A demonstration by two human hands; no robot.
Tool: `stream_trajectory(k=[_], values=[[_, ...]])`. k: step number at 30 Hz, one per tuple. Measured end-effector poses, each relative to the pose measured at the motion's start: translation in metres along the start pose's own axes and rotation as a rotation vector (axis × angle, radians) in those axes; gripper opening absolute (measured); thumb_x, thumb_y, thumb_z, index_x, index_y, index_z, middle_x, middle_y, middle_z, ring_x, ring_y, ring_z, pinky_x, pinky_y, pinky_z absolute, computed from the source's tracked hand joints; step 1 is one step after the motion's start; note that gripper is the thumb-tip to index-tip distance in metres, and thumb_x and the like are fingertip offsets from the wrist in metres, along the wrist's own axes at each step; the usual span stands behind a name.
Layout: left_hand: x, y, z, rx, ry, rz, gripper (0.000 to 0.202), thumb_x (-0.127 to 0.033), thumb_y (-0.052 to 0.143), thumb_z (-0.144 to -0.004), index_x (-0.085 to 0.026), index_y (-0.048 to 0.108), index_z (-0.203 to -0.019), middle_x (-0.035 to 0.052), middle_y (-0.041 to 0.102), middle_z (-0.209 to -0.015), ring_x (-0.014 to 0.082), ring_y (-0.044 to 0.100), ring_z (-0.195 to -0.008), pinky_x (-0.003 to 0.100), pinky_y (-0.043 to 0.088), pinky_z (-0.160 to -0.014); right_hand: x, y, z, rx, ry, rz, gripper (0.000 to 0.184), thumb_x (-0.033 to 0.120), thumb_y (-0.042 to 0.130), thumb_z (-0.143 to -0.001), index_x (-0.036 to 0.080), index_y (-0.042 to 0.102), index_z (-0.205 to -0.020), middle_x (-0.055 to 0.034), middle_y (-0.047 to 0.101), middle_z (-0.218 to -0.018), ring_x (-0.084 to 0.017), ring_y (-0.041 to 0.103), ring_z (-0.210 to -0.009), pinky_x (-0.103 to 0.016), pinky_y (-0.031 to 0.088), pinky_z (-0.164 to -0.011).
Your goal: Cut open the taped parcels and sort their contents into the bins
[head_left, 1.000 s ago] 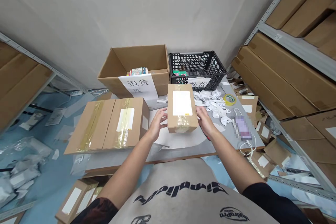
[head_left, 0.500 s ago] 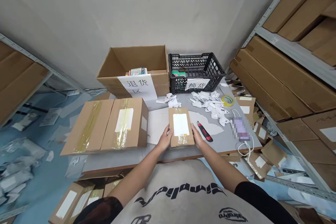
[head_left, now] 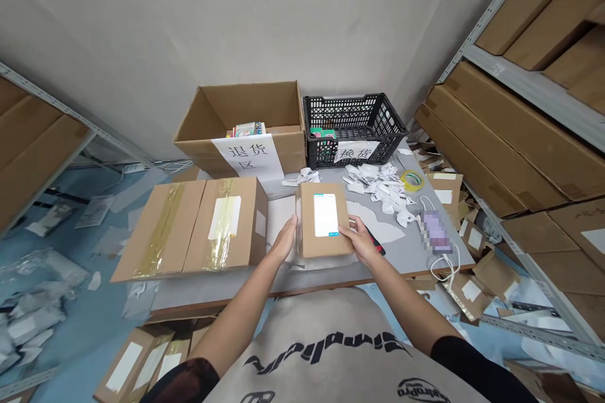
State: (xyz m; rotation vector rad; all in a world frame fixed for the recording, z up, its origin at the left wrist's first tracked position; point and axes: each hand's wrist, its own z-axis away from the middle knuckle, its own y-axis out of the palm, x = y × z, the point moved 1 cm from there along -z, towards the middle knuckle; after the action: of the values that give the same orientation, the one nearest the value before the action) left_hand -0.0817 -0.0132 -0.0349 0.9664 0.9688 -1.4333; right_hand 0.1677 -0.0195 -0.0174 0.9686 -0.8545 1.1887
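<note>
A small brown cardboard box with a white label on top sits between my hands over the grey table. My left hand presses flat against its left side. My right hand grips its right side, fingers on the top edge. A red and black utility knife lies just right of my right hand, partly hidden by it.
Two large taped cartons lie on the table's left. At the back stand an open carton with a paper sign and a black plastic crate. Paper scraps, a tape roll and a phone with cable lie to the right. Shelves flank both sides.
The small box was lowered from mid-air to the table, then turned over between my hands so a different face with a blue-edged label shows on top.
</note>
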Motion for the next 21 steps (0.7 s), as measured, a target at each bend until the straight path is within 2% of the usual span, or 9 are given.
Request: stream_trajectory(k=[2,5,9,12,16,18,21], values=[[-0.001,0.006,-0.005,0.076,-0.012,-0.008,0.057,-0.063,0.048,-0.09,-0.028,0.053,-0.135,0.0083,0.051,-0.146,0.0282,0.047,-0.134,0.045,0.036,-0.11,0.005,-0.002,-0.002,0.049,-0.048,0.069,0.062,0.04,0.077,-0.07,0.031,0.055,-0.127,-0.0064,0.063,-0.126,-0.024,0.063,-0.11,-0.039,0.05,-0.095],[0.012,0.017,-0.011,0.08,-0.025,-0.073,0.058,-0.056,0.058,-0.086,-0.023,0.054,-0.133,0.0114,0.056,-0.14,0.0278,0.056,-0.124,0.043,0.043,-0.104,-0.003,-0.005,-0.009,0.101,-0.008,0.169,0.071,0.042,0.074,-0.072,0.031,0.049,-0.138,-0.0067,0.06,-0.133,-0.025,0.06,-0.117,-0.042,0.046,-0.101],[0.035,0.024,-0.015,0.044,-0.004,-0.11,0.056,-0.051,0.062,-0.084,-0.018,0.057,-0.129,0.0131,0.057,-0.139,0.0288,0.056,-0.123,0.042,0.04,-0.108,-0.03,-0.013,-0.017,0.219,0.1,0.099,0.069,0.052,0.066,-0.079,0.034,0.047,-0.142,-0.004,0.06,-0.137,-0.025,0.058,-0.123,-0.043,0.045,-0.103],[0.042,0.025,-0.015,0.029,0.029,-0.102,0.056,-0.051,0.059,-0.086,-0.018,0.056,-0.131,0.0122,0.057,-0.139,0.0282,0.053,-0.127,0.041,0.038,-0.11,-0.045,-0.019,-0.019,0.157,0.124,0.058,0.063,0.06,0.056,-0.085,0.034,0.049,-0.142,-0.0028,0.058,-0.14,-0.026,0.052,-0.13,-0.046,0.042,-0.106],[0.045,0.022,-0.01,0.002,0.05,-0.018,0.061,-0.05,0.051,-0.092,-0.021,0.043,-0.144,0.0106,0.052,-0.144,0.0238,0.05,-0.132,0.036,0.041,-0.107,-0.037,-0.022,-0.014,-0.041,-0.014,0.217,0.059,0.065,0.044,-0.09,0.03,0.059,-0.135,-0.0049,0.056,-0.141,-0.026,0.042,-0.137,-0.047,0.028,-0.117],[0.05,0.022,-0.006,-0.001,-0.01,0.079,0.063,-0.049,0.05,-0.092,-0.025,0.036,-0.149,0.0095,0.054,-0.143,0.0222,0.054,-0.128,0.036,0.045,-0.104,-0.023,-0.02,-0.006,-0.026,-0.131,0.338,0.053,0.062,0.047,-0.09,0.03,0.065,-0.129,-0.0053,0.057,-0.138,-0.025,0.044,-0.135,-0.044,0.025,-0.118],[0.058,0.021,-0.001,-0.005,-0.174,0.146,0.068,-0.049,0.054,-0.09,-0.024,0.033,-0.15,0.0113,0.063,-0.13,0.0239,0.064,-0.112,0.041,0.05,-0.096,-0.002,-0.011,0.006,0.119,-0.305,0.472,0.04,0.054,0.059,-0.086,0.032,0.072,-0.117,-0.0056,0.06,-0.127,-0.024,0.05,-0.128,-0.042,0.028,-0.117]])
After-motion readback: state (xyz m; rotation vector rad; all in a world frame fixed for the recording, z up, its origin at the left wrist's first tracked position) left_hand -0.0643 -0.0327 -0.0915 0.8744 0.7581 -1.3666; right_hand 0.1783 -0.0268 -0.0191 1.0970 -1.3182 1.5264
